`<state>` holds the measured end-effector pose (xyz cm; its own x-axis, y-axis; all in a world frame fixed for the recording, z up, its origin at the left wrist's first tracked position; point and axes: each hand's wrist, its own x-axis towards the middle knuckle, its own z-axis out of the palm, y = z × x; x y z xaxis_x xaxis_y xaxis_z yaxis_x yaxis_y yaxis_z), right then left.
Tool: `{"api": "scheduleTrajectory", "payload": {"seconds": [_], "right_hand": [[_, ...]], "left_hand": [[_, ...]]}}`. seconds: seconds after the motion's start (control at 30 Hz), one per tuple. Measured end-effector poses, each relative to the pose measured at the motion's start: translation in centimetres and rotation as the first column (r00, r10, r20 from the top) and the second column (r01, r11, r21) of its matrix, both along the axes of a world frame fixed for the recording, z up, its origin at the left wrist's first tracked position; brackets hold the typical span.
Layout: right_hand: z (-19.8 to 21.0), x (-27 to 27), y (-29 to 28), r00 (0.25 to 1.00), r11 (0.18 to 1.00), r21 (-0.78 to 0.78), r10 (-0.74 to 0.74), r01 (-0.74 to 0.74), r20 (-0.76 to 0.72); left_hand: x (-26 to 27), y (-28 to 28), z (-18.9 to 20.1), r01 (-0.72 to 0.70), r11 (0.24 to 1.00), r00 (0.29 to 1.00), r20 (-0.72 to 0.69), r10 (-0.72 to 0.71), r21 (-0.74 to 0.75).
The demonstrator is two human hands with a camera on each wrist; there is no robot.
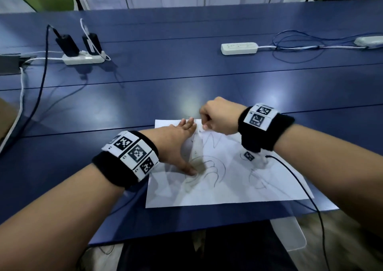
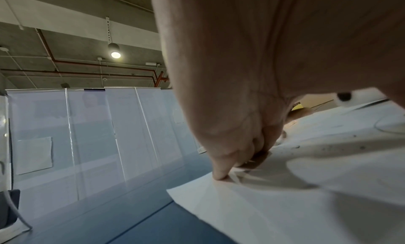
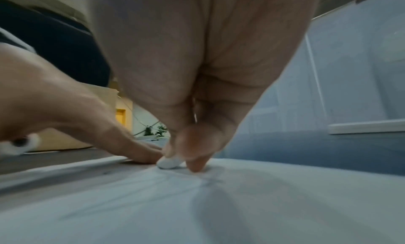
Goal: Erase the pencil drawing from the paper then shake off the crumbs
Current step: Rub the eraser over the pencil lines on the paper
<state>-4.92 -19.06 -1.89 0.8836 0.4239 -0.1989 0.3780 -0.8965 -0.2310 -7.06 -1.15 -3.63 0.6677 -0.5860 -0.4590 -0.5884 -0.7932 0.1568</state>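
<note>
A white sheet of paper (image 1: pixel 228 179) with grey pencil lines (image 1: pixel 209 167) lies on the blue table near its front edge. My left hand (image 1: pixel 180 144) lies flat on the sheet's left part, fingers straight toward the far edge, pressing it down (image 2: pixel 221 175). My right hand (image 1: pixel 217 115) is curled at the sheet's far edge. In the right wrist view its fingertips pinch a small white eraser (image 3: pixel 168 162) whose tip touches the paper (image 3: pixel 219 204), right beside the left hand's fingers (image 3: pixel 136 150). Dark crumbs (image 2: pixel 328 148) dot the sheet.
Blue table (image 1: pixel 186 80) stretches ahead. A white power strip (image 1: pixel 83 59) with two black chargers sits far left, another power strip (image 1: pixel 239 48) with cables far right. A black cable (image 1: pixel 300 183) runs from my right wristband across the sheet's right side.
</note>
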Motion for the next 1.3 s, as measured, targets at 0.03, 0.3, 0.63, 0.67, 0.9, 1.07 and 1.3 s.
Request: {"api": "scheduleTrajectory", "payload": {"seconds": [0.03,0.3,0.63,0.67,0.9,1.07,1.3], "right_hand": [[0.0,0.4,0.0,1.0,1.0,0.0,-0.018,0.018,0.009],[-0.2,-3.1,-0.3,0.991,0.994,0.002,0.105,-0.105,-0.087],[-0.2,-3.2,-0.6,0.99,0.996,0.026,0.092,-0.09,-0.108],[-0.4,-3.5,-0.6,0.988,0.995,0.03,0.099,-0.096,-0.123],[0.1,0.7,-0.6,0.999,0.999,-0.017,-0.026,0.027,0.03],[-0.1,-2.6,-0.7,0.99,0.994,0.006,0.105,-0.105,-0.099],[0.1,0.0,-0.8,0.999,0.999,0.006,-0.039,0.039,-0.023]], "left_hand": [[0.0,0.0,0.1,0.0,1.0,1.0,0.005,0.0,0.005],[0.1,-0.1,0.0,0.011,1.0,1.0,0.004,-0.011,0.009],[0.2,-0.2,0.0,0.005,0.999,1.0,-0.015,-0.005,0.033],[0.2,-0.2,0.0,0.009,0.999,1.0,-0.014,-0.008,0.038],[0.0,-0.2,0.2,0.015,0.999,1.0,-0.002,-0.014,0.028],[0.2,-0.2,0.0,0.007,1.0,1.0,-0.019,-0.007,0.009],[0.1,-0.3,0.2,0.027,0.999,1.0,-0.007,-0.027,0.035]]}}
